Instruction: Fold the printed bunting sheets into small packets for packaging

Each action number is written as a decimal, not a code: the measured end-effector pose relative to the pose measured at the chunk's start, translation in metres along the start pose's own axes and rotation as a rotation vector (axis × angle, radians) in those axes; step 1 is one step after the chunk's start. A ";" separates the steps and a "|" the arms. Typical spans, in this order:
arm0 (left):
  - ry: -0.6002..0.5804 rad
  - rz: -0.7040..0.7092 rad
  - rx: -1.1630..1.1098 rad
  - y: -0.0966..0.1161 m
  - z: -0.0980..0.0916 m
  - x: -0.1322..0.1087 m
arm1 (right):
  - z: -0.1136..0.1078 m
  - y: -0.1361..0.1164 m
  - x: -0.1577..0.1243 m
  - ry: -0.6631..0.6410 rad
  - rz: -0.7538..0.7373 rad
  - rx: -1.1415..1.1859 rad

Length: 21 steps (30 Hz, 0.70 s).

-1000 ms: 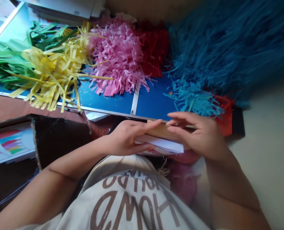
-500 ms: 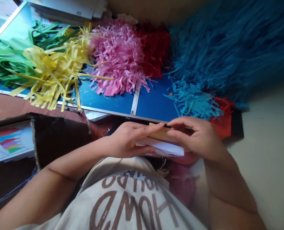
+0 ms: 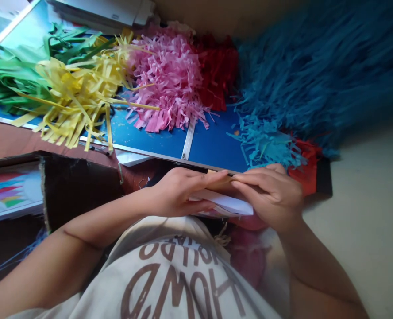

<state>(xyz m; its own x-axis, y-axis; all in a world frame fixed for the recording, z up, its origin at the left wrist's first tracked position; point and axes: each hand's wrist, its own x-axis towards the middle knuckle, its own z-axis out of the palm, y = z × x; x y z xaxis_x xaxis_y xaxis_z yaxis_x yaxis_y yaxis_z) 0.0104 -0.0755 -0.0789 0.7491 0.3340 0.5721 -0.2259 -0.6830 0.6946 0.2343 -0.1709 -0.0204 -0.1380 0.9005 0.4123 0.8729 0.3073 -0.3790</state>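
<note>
My right fingers [image 3: 254, 179] have just closed down along the tan strip [image 3: 218, 180]. They stood spread above it a moment ago; now they lie together, pinching its end. My left fingers [image 3: 201, 177] grasp the same strip from the other side and curl around the folded white paper [image 3: 223, 204] beneath it, so both pieces sit between my two hands, just above my shirt [image 3: 170, 274]. The view is poor here, but the strip looks more like stiff card than wood. Just beyond my fingertips runs the edge of the blue board [image 3: 213, 144] on the bench. Past my right fingers lies light blue paper fringe [image 3: 266, 144], with orange-red fringe [image 3: 307, 168] beside it. Farther from my left fingers sit pink fringe [image 3: 166, 84] and yellow fringe [image 3: 80, 102].
</note>
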 end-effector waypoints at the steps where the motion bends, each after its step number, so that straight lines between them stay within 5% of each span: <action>1: 0.002 -0.001 -0.002 0.000 0.000 0.000 | 0.000 -0.001 -0.001 0.008 -0.018 -0.023; 11: -0.054 0.027 -0.107 -0.001 0.002 0.003 | -0.009 0.004 0.015 -0.125 0.184 0.173; 18: -0.005 -0.004 -0.073 -0.001 0.002 -0.002 | 0.003 0.000 0.004 0.085 -0.011 -0.031; 21: 0.004 0.007 -0.086 -0.002 0.001 -0.002 | 0.004 -0.001 0.005 0.078 0.022 -0.007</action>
<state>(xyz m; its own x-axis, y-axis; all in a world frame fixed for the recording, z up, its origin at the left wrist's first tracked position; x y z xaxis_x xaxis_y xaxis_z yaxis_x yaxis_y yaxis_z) 0.0094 -0.0751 -0.0821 0.7448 0.3326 0.5784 -0.2833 -0.6272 0.7255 0.2307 -0.1652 -0.0216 -0.0822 0.8800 0.4678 0.8783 0.2858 -0.3832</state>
